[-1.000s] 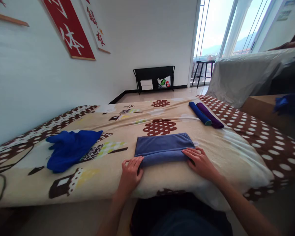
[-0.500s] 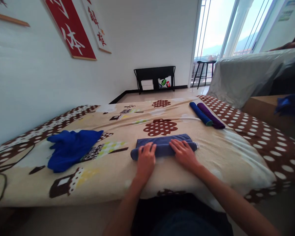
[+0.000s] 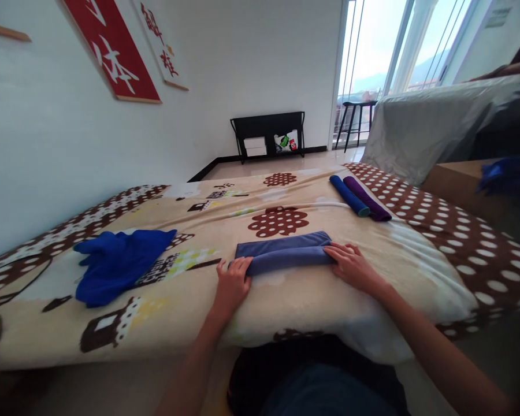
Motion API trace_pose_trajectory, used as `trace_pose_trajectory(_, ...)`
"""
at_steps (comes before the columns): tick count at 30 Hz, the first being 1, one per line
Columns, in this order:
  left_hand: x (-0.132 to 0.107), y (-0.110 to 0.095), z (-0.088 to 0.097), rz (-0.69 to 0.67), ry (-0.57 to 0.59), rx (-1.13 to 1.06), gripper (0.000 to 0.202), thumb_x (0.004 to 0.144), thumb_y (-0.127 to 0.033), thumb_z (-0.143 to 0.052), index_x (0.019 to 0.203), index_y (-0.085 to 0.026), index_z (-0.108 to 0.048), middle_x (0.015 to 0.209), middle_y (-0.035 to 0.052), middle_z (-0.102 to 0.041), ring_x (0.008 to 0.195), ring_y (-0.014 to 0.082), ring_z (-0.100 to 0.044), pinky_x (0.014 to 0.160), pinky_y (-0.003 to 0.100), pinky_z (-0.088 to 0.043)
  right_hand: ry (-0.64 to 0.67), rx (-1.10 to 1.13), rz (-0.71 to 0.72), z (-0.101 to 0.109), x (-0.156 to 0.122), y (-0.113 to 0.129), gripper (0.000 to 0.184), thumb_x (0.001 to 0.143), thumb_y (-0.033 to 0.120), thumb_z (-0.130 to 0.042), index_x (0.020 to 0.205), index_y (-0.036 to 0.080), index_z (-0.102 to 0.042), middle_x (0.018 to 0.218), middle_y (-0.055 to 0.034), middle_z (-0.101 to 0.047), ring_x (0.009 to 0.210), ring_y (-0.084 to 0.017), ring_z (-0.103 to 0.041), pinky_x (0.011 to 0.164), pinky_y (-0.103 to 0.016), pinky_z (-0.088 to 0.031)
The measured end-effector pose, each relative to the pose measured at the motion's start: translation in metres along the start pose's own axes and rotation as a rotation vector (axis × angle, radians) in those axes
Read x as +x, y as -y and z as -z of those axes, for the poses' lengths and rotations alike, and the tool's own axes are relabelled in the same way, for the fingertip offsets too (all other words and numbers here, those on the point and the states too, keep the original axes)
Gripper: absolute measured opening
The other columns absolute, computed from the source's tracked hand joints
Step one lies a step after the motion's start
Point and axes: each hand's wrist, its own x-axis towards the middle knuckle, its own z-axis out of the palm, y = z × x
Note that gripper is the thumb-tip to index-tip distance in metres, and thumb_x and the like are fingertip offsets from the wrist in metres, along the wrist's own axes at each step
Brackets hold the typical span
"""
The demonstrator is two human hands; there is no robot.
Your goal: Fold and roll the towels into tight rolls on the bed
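A grey-blue towel (image 3: 290, 260), partly rolled, lies on the patterned blanket in front of me. Its near part forms a long roll, while a flat strip shows behind it. My left hand (image 3: 234, 283) grips the roll's left end, fingers bent over the top. At the opposite end, my right hand (image 3: 355, 267) has its fingers closed over the roll, thumb side hidden. A crumpled blue towel (image 3: 121, 263) rests to the left. Farther back on the right, a rolled blue towel (image 3: 349, 196) and a rolled purple towel (image 3: 368, 199) lie side by side.
The cream and brown blanket (image 3: 190, 329) covers the bed. A dark cable (image 3: 0, 332) lies at the left edge. Beyond stand a black rack (image 3: 268, 126) and a stool (image 3: 359, 105). At right are a plastic-covered object (image 3: 433, 115), a cardboard box (image 3: 446, 179) and another person's arm (image 3: 507, 70).
My hands have slid apart from the middle of the roll to its two ends. The view has shifted slightly. The other towels lie as before.
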Motion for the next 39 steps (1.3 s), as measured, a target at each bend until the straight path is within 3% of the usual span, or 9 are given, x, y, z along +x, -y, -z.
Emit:
trace_pose_trajectory(4, 0.019, -0.006, 0.013, 0.038, 0.008, 0.048, 0.042, 0.081, -0.014, -0.046, 0.120, -0.016, -0.060, 0.110, 0.0142, -0.071, 0.110, 0.0289, -0.061, 0.107, 0.054, -0.026, -0.014, -0.054, -0.059, 0.014, 0.030, 0.009, 0.026, 0.087, 0.016, -0.048, 0.105, 0.015, -0.067, 0.103, -0.0105, -0.071, 0.104, -0.022, -0.062, 0.100, -0.039, -0.036)
trace_pose_trajectory(9, 0.017, 0.000, 0.028, 0.073, 0.106, 0.096, 0.025, 0.080, -0.017, -0.048, 0.095, -0.019, -0.068, 0.086, 0.0110, -0.073, 0.090, 0.0300, -0.065, 0.096, 0.054, -0.036, 0.008, -0.066, -0.073, 0.020, 0.029, 0.006, 0.018, 0.090, 0.019, -0.048, 0.090, 0.017, -0.066, 0.082, -0.0086, -0.069, 0.086, -0.023, -0.063, 0.086, -0.036, -0.040)
trace_pose_trajectory(13, 0.022, -0.025, 0.021, 0.093, 0.012, 0.141, 0.039, 0.083, -0.010, -0.040, 0.112, -0.016, -0.065, 0.119, 0.0184, -0.066, 0.117, 0.0347, -0.056, 0.104, 0.061, -0.027, -0.046, -0.108, -0.123, 0.008, 0.030, 0.030, 0.029, 0.091, 0.012, -0.043, 0.108, 0.012, -0.066, 0.116, -0.0195, -0.066, 0.109, -0.030, -0.059, 0.096, -0.044, -0.037)
trace_pose_trajectory(17, 0.031, -0.071, -0.001, -0.224, 0.007, -0.034, 0.050, 0.087, -0.010, -0.041, 0.136, -0.016, -0.051, 0.141, 0.0124, -0.056, 0.132, 0.0228, -0.048, 0.113, 0.042, -0.029, -0.067, -0.011, 0.077, -0.006, 0.041, 0.072, 0.047, 0.094, 0.015, -0.041, 0.140, 0.015, -0.050, 0.145, -0.0120, -0.051, 0.134, -0.023, -0.045, 0.112, -0.039, -0.030)
trace_pose_trajectory(19, 0.032, -0.079, -0.010, -0.279, 0.024, -0.088, 0.050, 0.092, -0.019, -0.044, 0.141, -0.014, -0.047, 0.145, 0.0127, -0.053, 0.136, 0.0226, -0.045, 0.115, 0.041, -0.028, -0.056, 0.077, 0.179, -0.010, 0.042, 0.081, 0.053, 0.097, 0.026, -0.045, 0.148, 0.015, -0.041, 0.150, -0.0115, -0.045, 0.140, -0.023, -0.039, 0.115, -0.040, -0.029)
trace_pose_trajectory(21, 0.028, -0.071, -0.014, -0.279, 0.024, -0.098, 0.053, 0.096, -0.031, -0.045, 0.146, -0.018, -0.041, 0.149, 0.0113, -0.048, 0.140, 0.0237, -0.040, 0.117, 0.043, -0.025, -0.037, 0.124, 0.188, -0.010, 0.037, 0.074, 0.059, 0.097, 0.035, -0.047, 0.152, 0.016, -0.034, 0.153, -0.0115, -0.041, 0.142, -0.024, -0.036, 0.116, -0.044, -0.029)
trace_pose_trajectory(24, 0.018, -0.037, -0.009, -0.266, 0.048, -0.071, 0.060, 0.096, -0.045, -0.048, 0.151, -0.026, -0.034, 0.154, 0.0090, -0.042, 0.142, 0.0251, -0.037, 0.116, 0.045, -0.024, 0.000, 0.137, 0.140, -0.007, 0.023, 0.044, 0.063, 0.098, 0.042, -0.048, 0.155, 0.021, -0.029, 0.153, -0.0092, -0.041, 0.142, -0.023, -0.037, 0.116, -0.047, -0.028)
trace_pose_trajectory(28, 0.011, 0.004, 0.000, -0.217, 0.108, -0.059, 0.064, 0.094, -0.054, -0.048, 0.149, -0.025, -0.036, 0.149, 0.0110, -0.048, 0.138, 0.0262, -0.042, 0.114, 0.045, -0.025, 0.036, 0.147, 0.095, -0.003, 0.011, 0.011, 0.061, 0.098, 0.045, -0.047, 0.153, 0.023, -0.032, 0.151, -0.0087, -0.045, 0.140, -0.022, -0.040, 0.115, -0.047, -0.029)
trace_pose_trajectory(39, 0.037, 0.046, -0.021, -0.251, 0.140, -0.024, 0.060, 0.089, -0.062, -0.053, 0.131, -0.020, -0.054, 0.126, 0.0141, -0.058, 0.114, 0.0326, -0.052, 0.097, 0.051, -0.040, 0.124, 0.150, 0.144, -0.007, 0.032, -0.011, 0.048, 0.097, 0.035, -0.051, 0.143, 0.020, -0.045, 0.140, -0.0108, -0.055, 0.126, -0.026, -0.052, 0.106, -0.045, -0.038)
